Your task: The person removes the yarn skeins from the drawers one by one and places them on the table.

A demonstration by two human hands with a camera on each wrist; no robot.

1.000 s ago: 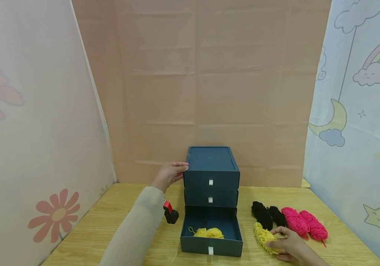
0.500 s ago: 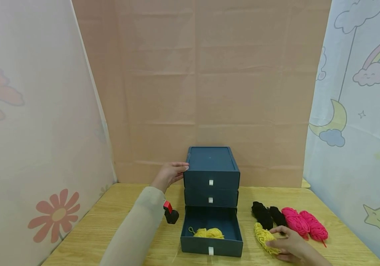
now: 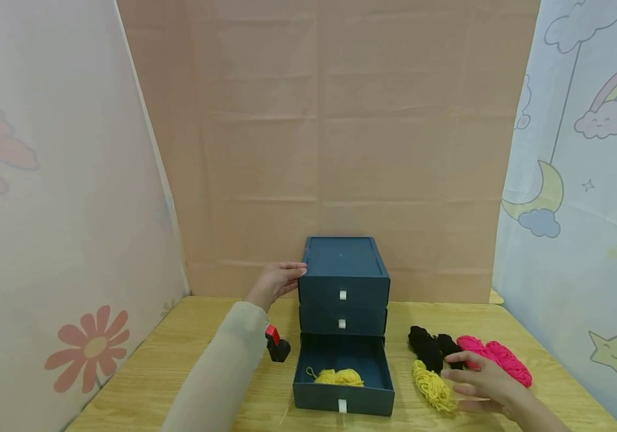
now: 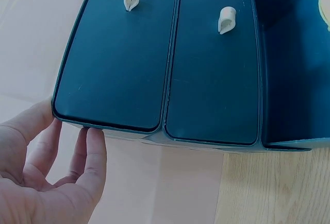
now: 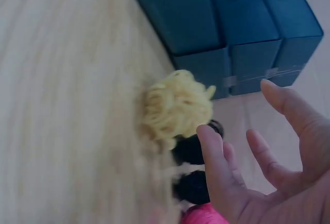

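A dark blue drawer cabinet [image 3: 343, 291] stands on the table with its bottom drawer [image 3: 308, 396] pulled out. Inside that drawer lies a yellow yarn skein [image 3: 341, 377]. My left hand [image 3: 277, 283] touches the cabinet's upper left side; in the left wrist view its fingers [image 4: 93, 154] reach the edge of the top drawer. To the right of the cabinet, another yellow yarn skein [image 3: 431, 385] lies on the table. Beside it my right hand [image 3: 484, 384] has its fingers spread and holds nothing; the right wrist view shows the thumb and fingers apart.
Black yarn skeins [image 3: 425, 348] and pink yarn skeins [image 3: 508, 360] lie right of the cabinet, partly behind my right hand. A black and red object [image 3: 277, 345] shows beside my left forearm. A brown paper backdrop [image 3: 319, 150] rises behind the cabinet.
My right hand has let go of the yellow yarn skein on the table and drawn back to the right, its fingers spreading. The left hand stays on the cabinet.
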